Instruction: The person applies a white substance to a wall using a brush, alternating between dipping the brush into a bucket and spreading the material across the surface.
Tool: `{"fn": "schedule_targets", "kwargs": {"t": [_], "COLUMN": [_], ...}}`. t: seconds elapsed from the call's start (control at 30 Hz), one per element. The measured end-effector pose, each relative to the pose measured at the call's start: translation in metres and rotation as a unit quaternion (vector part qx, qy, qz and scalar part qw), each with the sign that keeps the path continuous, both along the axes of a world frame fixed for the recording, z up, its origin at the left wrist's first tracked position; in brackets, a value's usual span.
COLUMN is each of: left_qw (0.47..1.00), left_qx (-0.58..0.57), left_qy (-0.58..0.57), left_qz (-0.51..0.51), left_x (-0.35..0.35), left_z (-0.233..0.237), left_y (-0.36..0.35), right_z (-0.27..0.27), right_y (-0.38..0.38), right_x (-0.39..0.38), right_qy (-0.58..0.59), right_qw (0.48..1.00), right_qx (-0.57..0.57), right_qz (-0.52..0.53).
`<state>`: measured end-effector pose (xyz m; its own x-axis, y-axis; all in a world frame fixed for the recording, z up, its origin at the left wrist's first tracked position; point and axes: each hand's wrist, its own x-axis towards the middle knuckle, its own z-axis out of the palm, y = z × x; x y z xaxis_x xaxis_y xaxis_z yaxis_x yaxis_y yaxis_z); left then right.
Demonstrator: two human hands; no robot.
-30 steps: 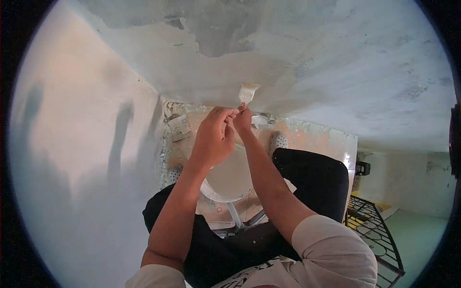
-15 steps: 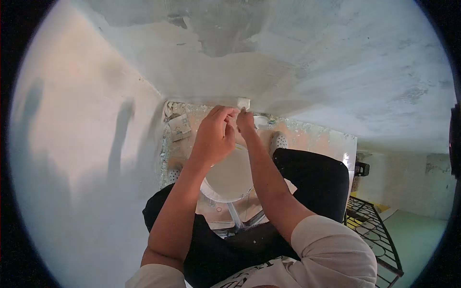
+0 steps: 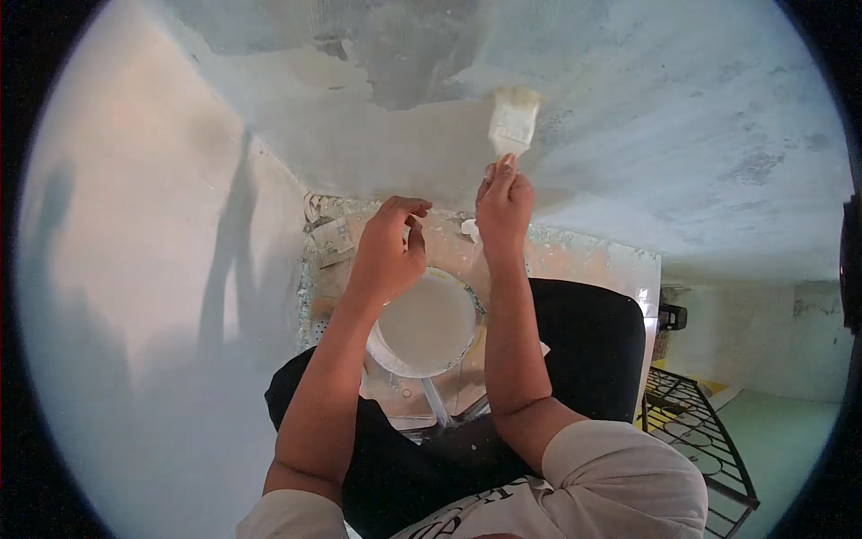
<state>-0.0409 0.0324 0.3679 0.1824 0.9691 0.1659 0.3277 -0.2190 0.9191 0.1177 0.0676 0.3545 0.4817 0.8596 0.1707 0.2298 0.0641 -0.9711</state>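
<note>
My right hand (image 3: 505,202) is closed around the handle of a wide, white-coated paintbrush (image 3: 514,126). Its bristles point up, at or close to the wall (image 3: 611,135) in front; contact cannot be made out. Lower and to the left, my left hand (image 3: 393,241) is empty, its fingers loosely bent and apart from the thumb. Beneath it, between my legs, stands a round bucket (image 3: 391,359) holding whitish liquid.
A pale wall (image 3: 135,269) rises on the left, with shadows across it. In the floor corner lies a crumpled, stained packet (image 3: 332,241). A small white object (image 3: 470,230) is by the wall base. At right is a black metal railing (image 3: 700,422).
My right hand has swung up and to the right with the paintbrush, away from my left hand. My left hand has shifted slightly left, and more of the bucket shows.
</note>
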Motion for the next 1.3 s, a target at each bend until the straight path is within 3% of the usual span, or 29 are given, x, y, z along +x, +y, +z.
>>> {"fn": "schedule_targets", "kwargs": {"t": [0.17, 0.23, 0.37, 0.43, 0.47, 0.53, 0.67, 0.77, 0.83, 0.87, 0.93, 1.07, 1.13, 1.3], "left_qw": [0.998, 0.999, 0.999, 0.999, 0.999, 0.999, 0.992, 0.985, 0.981, 0.979, 0.978, 0.970, 0.964, 0.961], "left_qx": [0.047, 0.039, 0.029, 0.008, -0.007, -0.021, -0.032, -0.060, -0.070, -0.077, -0.083, -0.105, -0.110, -0.137], "left_qy": [0.027, 0.018, 0.025, 0.021, 0.024, 0.026, 0.108, 0.152, 0.174, 0.180, 0.182, 0.212, 0.234, 0.231], "left_qz": [-0.021, -0.031, -0.029, -0.023, -0.026, -0.027, -0.048, -0.049, -0.049, -0.051, -0.051, -0.059, -0.061, -0.068], "left_x": [-0.003, -0.003, -0.007, -0.009, -0.011, -0.014, -0.028, -0.038, -0.043, -0.046, -0.052, -0.063, -0.069, -0.089], "left_z": [-0.015, -0.016, -0.014, -0.012, -0.011, -0.010, -0.018, -0.018, -0.017, -0.018, -0.020, -0.017, -0.016, -0.014], "left_y": [0.005, 0.005, 0.008, 0.009, 0.009, 0.008, 0.007, 0.003, 0.001, 0.000, -0.002, -0.006, -0.008, -0.013], "right_z": [-0.014, -0.060, -0.140, -0.168, -0.176, -0.185, -0.187, -0.154, -0.146, -0.142, -0.112, -0.119, -0.142, -0.153], "right_y": [0.011, 0.024, 0.027, 0.015, 0.009, -0.001, -0.013, -0.026, -0.036, -0.041, -0.052, -0.067, -0.072, -0.097], "right_x": [0.017, 0.023, 0.016, 0.014, 0.015, 0.014, 0.012, 0.011, 0.017, 0.018, 0.013, 0.019, 0.021, 0.014], "right_qy": [0.075, -0.156, -0.189, -0.190, -0.190, -0.043, -0.013, 0.009, -0.008, -0.011, 0.056, 0.017, -0.063, -0.123], "right_qw": [0.997, 0.985, 0.975, 0.958, 0.958, 0.901, 0.876, 0.879, 0.881, 0.881, 0.807, 0.753, 0.677, 0.681], "right_qx": [-0.011, -0.065, -0.107, -0.216, -0.216, -0.425, -0.476, -0.455, -0.347, -0.348, -0.505, -0.539, -0.568, -0.563], "right_qz": [0.018, -0.022, -0.039, 0.010, 0.010, 0.073, 0.078, 0.141, 0.320, 0.319, 0.300, 0.378, 0.464, 0.453]}}
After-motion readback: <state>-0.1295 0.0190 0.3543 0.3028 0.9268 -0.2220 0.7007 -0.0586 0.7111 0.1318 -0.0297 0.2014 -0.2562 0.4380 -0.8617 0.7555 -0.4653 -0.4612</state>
